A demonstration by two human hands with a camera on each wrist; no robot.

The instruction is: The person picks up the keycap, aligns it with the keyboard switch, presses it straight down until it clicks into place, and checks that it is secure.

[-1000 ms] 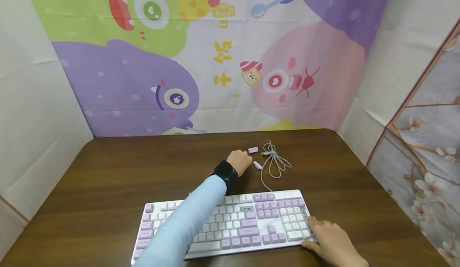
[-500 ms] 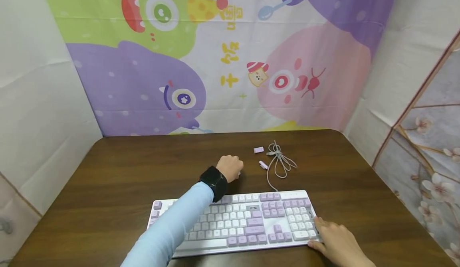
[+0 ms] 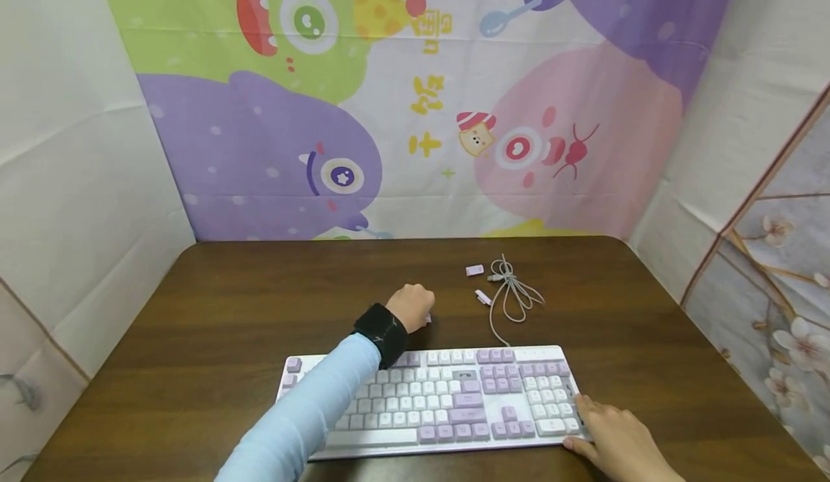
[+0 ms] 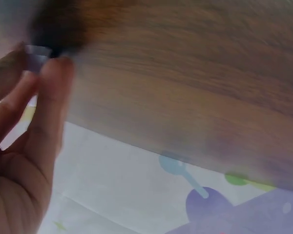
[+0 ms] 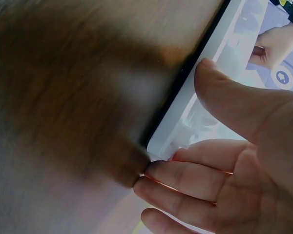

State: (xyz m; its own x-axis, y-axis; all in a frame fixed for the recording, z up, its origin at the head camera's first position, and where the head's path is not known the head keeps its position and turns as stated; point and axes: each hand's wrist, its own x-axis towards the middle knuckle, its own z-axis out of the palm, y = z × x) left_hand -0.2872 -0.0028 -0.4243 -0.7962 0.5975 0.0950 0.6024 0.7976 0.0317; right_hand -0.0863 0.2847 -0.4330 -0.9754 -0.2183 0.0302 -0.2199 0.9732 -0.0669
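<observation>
My left hand (image 3: 410, 308) is above the table behind the keyboard. It pinches a small lilac piece (image 4: 38, 57) that looks like a keycap, between thumb and fingertips, which hide part of it. A white and lilac keyboard (image 3: 447, 435) lies in front, partly covered by the left forearm. At the keyboard's front right corner rests my right hand (image 3: 616, 437). Its thumb (image 5: 212, 80) touches the front edge, and its fairly straight fingers lie along the right side. Two grey key gaps show, one at the upper right of the letter keys and one on the number pad.
Two lilac keycap-like pieces, one farther back (image 3: 475, 270) and one nearer (image 3: 483, 297), lie behind the keyboard. Beside them is its bundled grey cable (image 3: 515, 291). A cartoon-print cloth (image 3: 292, 143) hangs behind the brown table (image 3: 259, 287).
My left hand has moved left, away from the lilac pieces by the cable, with a small piece in its fingers. The right hand stays at the keyboard's corner. The head view has shifted slightly.
</observation>
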